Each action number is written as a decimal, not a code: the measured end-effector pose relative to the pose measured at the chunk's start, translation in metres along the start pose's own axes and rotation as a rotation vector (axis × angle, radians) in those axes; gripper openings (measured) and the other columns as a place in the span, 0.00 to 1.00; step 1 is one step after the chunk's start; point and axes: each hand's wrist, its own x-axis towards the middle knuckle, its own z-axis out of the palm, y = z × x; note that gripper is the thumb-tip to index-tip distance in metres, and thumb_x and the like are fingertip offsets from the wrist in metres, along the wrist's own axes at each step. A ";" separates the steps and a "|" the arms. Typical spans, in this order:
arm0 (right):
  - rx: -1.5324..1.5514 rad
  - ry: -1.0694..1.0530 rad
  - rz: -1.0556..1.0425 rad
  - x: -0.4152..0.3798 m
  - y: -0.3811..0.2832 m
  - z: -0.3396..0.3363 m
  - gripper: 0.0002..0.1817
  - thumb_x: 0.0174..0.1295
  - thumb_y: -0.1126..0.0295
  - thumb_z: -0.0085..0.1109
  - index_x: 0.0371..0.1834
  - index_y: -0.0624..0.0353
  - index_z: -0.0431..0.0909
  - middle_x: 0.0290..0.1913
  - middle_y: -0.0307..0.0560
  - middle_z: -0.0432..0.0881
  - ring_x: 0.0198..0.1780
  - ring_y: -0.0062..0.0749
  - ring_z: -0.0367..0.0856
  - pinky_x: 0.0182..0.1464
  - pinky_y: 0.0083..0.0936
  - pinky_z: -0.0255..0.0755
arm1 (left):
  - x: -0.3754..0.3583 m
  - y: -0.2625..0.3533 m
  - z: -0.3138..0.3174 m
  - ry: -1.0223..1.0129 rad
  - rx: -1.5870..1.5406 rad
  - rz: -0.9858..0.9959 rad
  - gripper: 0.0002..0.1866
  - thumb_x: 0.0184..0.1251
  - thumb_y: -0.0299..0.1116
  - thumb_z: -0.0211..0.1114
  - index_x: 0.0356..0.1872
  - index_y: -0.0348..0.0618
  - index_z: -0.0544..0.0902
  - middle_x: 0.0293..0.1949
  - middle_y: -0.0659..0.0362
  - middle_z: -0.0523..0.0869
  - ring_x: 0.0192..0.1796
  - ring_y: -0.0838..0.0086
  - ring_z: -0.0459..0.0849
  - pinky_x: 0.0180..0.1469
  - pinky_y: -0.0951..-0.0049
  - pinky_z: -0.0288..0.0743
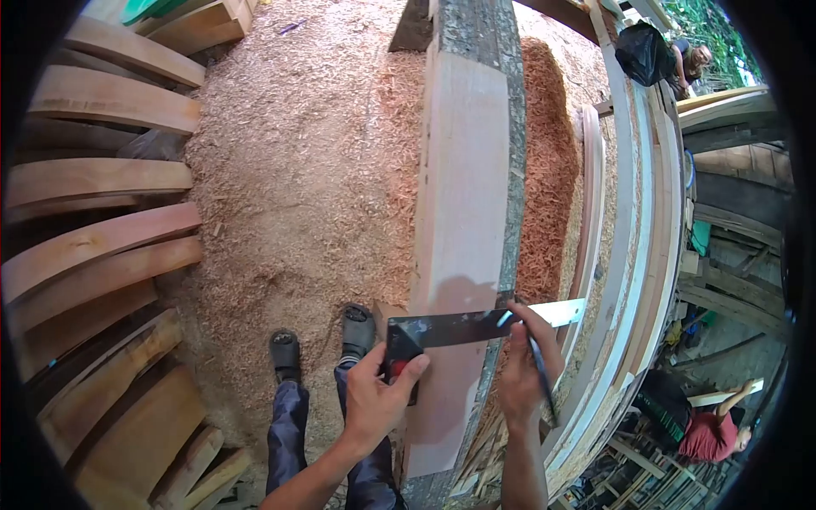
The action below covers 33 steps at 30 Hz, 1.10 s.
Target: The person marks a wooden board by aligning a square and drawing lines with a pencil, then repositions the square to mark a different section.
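Note:
A long pale plank [466, 195] lies on a rough, bark-edged beam [478, 32]. Across the plank rests a try square [459, 330] with a dark handle at the plank's left edge and a blade reaching past the right edge. My left hand [378, 395] is closed round the square's handle. In my right hand [529, 365], closed by the square's blade near the plank's right edge, is a thin dark pencil-like tool [541, 374]. Its tip is too small to make out.
Curved wooden pieces [110, 178] are stacked at the left. Shavings [289, 170] cover the ground round my feet [357, 327]. Long boards [633, 246] run along the right. A person in a red shirt [710, 436] and another person [687, 64] are at the right.

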 end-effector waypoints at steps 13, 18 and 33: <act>-0.397 -0.204 -0.173 -0.064 -0.014 0.024 0.20 0.59 0.73 0.67 0.56 0.61 0.79 0.64 0.59 0.76 0.71 0.61 0.66 0.71 0.56 0.57 | -0.008 -0.035 -0.019 -0.179 -0.187 0.015 0.14 0.66 0.32 0.70 0.47 0.33 0.83 0.38 0.59 0.88 0.41 0.82 0.83 0.44 0.79 0.78; -0.399 -0.185 -0.121 -0.089 -0.013 0.020 0.19 0.59 0.72 0.67 0.55 0.61 0.79 0.64 0.60 0.76 0.71 0.62 0.66 0.71 0.57 0.57 | -0.027 -0.049 -0.019 -0.172 -0.215 0.001 0.13 0.65 0.31 0.71 0.44 0.32 0.84 0.35 0.59 0.88 0.36 0.83 0.84 0.40 0.81 0.79; -0.396 -0.143 -0.114 -0.090 -0.012 0.024 0.18 0.60 0.72 0.67 0.54 0.61 0.80 0.63 0.60 0.76 0.71 0.62 0.66 0.70 0.58 0.57 | -0.033 -0.047 -0.009 -0.038 -0.275 0.038 0.13 0.63 0.31 0.73 0.43 0.31 0.85 0.35 0.58 0.89 0.36 0.84 0.84 0.37 0.82 0.79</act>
